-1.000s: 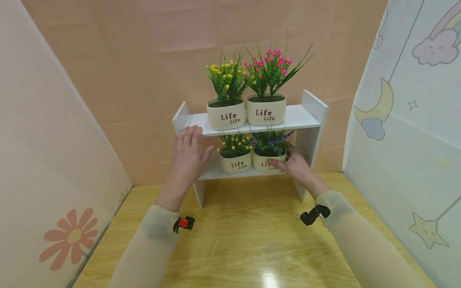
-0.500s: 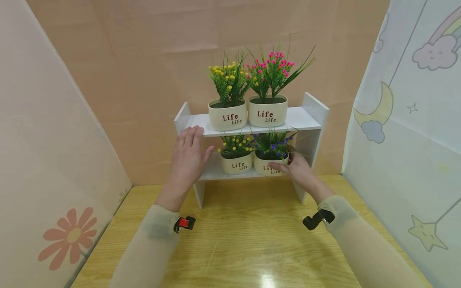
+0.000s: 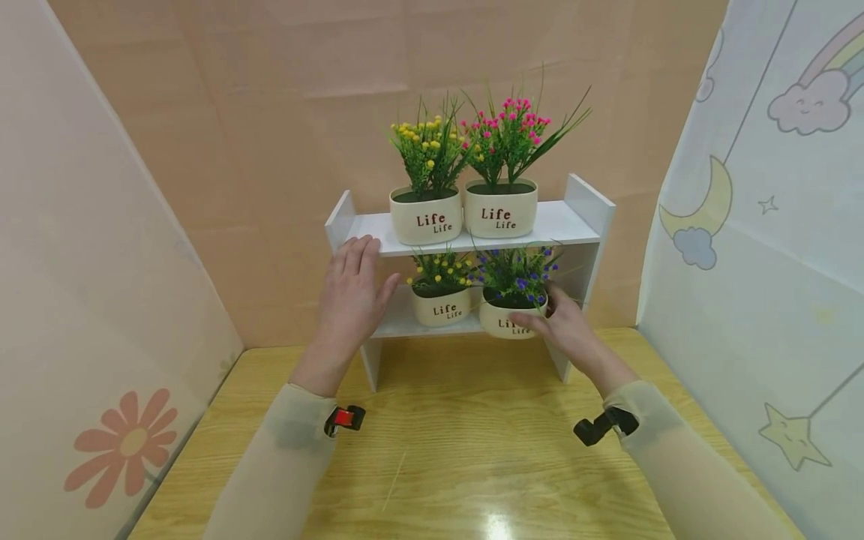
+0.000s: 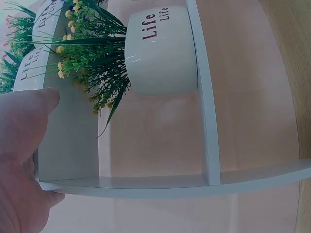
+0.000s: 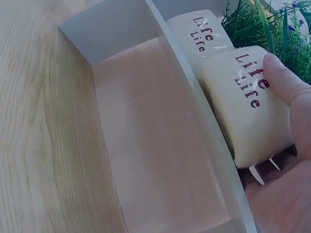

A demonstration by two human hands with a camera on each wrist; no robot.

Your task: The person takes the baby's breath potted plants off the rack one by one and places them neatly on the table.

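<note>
My right hand [image 3: 570, 330] holds a cream oval flowerpot [image 3: 496, 321] with blue-purple flowers by its right end, thumb across the front and fingers behind. The flowerpot's base overlaps the front edge of the lower board of a white two-tier shelf [image 3: 574, 225]. In the right wrist view, that pot [image 5: 243, 121] is tipped slightly beside the board edge. My left hand [image 3: 351, 300] rests on the shelf's upper left corner, fingers extended over the top board and thumb apart. A yellow-flowered pot [image 3: 439, 306] stands left of the held one on the lower board.
Up on the top board stand a yellow-flowered pot [image 3: 425, 217] and a pink-flowered pot [image 3: 501, 210], side by side. The shelf stands at the back of a wooden table [image 3: 445, 450], between a left wall [image 3: 101, 262] and a right wall [image 3: 756, 300].
My right hand has drawn the purple-flowered flowerpot forward and slightly right, opening a gap from the yellow-flowered pot beside it. The left hand stays at the shelf corner.
</note>
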